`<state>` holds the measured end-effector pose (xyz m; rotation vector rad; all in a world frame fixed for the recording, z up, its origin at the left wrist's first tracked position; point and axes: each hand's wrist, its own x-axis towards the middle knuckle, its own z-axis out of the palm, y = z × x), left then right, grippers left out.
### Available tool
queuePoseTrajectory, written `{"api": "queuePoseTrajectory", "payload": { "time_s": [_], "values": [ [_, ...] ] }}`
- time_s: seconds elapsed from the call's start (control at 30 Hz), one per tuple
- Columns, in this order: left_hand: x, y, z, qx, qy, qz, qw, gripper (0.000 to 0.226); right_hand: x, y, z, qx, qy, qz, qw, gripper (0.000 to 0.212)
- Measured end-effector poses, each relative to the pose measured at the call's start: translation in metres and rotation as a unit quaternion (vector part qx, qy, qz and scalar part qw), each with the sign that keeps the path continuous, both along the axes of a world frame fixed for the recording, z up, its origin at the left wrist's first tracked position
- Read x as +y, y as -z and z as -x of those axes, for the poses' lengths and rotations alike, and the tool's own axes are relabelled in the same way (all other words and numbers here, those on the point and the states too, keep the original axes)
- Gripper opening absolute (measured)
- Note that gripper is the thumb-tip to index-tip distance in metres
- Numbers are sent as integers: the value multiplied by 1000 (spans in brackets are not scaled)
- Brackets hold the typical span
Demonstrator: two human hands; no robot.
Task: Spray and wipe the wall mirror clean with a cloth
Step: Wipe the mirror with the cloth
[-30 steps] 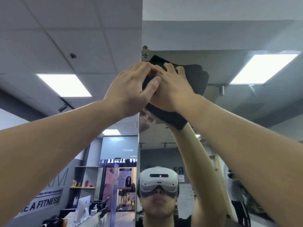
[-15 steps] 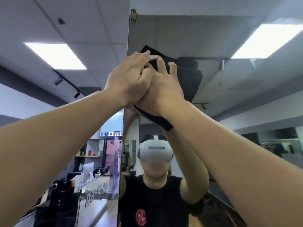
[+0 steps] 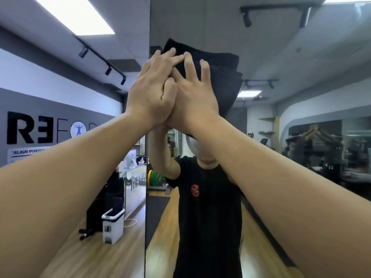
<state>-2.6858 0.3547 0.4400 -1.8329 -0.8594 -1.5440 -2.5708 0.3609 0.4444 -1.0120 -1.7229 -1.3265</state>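
Note:
The wall mirror (image 3: pixel 281 117) fills the right half of the view, its left edge running down the middle. A folded black cloth (image 3: pixel 222 77) lies flat against the glass near that edge, at head height. My right hand (image 3: pixel 192 97) presses on the cloth with spread, straight fingers. My left hand (image 3: pixel 152 91) lies over the right hand, fingers stretched onto the cloth's top left part. Both arms reach forward and up. The mirror shows a person in a black T-shirt behind the hands. No spray bottle is in view.
Left of the mirror stand a white pedal bin (image 3: pixel 112 225) on the wooden floor, a black object (image 3: pixel 108 197) behind it and a counter (image 3: pixel 132 167). A grey wall with large lettering (image 3: pixel 30 127) runs along the far left. The mirror reflects gym equipment.
Both hands and the cloth have slid down the mirror from its top left corner to head height. The mirror's top edge and bracket have left the view.

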Motion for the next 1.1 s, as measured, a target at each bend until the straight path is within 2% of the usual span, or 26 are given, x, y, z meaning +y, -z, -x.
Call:
{"api": "queuePoseTrajectory", "payload": {
  "time_s": [0.67,0.9,1.1],
  "values": [
    [1,118,-6,6,-13,-15,1000,60,-7,114,-10,-36,0,26,999,81],
    [3,145,-5,18,-15,-16,1000,60,-8,139,-12,-46,9,41,998,81],
    [0,144,-1,32,-23,1,999,59,-10,139,-14,-52,12,63,997,79]
  ]
}}
